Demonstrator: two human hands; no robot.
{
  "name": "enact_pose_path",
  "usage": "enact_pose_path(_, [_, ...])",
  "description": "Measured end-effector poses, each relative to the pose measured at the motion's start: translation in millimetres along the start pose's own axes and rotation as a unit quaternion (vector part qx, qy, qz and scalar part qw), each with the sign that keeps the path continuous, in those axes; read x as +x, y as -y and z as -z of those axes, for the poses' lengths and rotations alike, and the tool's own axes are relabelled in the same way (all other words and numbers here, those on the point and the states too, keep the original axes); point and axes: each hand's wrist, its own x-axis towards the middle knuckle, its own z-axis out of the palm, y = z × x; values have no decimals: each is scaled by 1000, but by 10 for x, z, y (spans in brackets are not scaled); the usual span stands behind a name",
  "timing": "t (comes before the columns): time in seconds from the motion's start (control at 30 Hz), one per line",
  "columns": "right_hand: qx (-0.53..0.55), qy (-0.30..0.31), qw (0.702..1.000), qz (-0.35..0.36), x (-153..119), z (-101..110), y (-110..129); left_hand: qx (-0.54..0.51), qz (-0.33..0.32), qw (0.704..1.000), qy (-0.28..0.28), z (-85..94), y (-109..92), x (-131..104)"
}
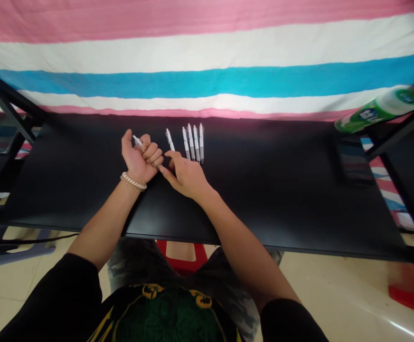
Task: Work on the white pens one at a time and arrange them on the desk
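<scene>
My left hand [141,157], palm up with a beaded bracelet [133,181] at the wrist, has its fingers curled round a white pen [137,141], whose upper end shows between thumb and index finger. My right hand [187,175] reaches in beside it, thumb and index finger at the left little finger, where a small light tip shows. What the right fingers grip there is too small to tell. Just beyond the right hand, one white pen [170,139] lies tilted on the black table [281,190]. Several white and grey pens [193,142] lie side by side to its right.
A green and white canister [378,111] stands at the table's back right corner, by a black metal frame [402,126]. Striped cloth [207,61] hangs along the back edge. A red stool [181,254] is under me, and a dark cable [29,241] runs at the lower left.
</scene>
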Motion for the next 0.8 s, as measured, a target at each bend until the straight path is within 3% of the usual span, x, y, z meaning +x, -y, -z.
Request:
enact_pose_path(0.33, [-8, 8, 1000, 4, 4, -2, 18, 3, 7, 1000, -16, -21, 18, -8])
enact_pose_path(0.6, [-7, 20, 1000, 0, 11, 18, 29, 96, -37, 994, -28, 2, 33, 33])
enact_pose_path(0.8, [-12, 31, 999, 0, 9, 17, 5, 140, -66, 988, 11, 37, 45, 58])
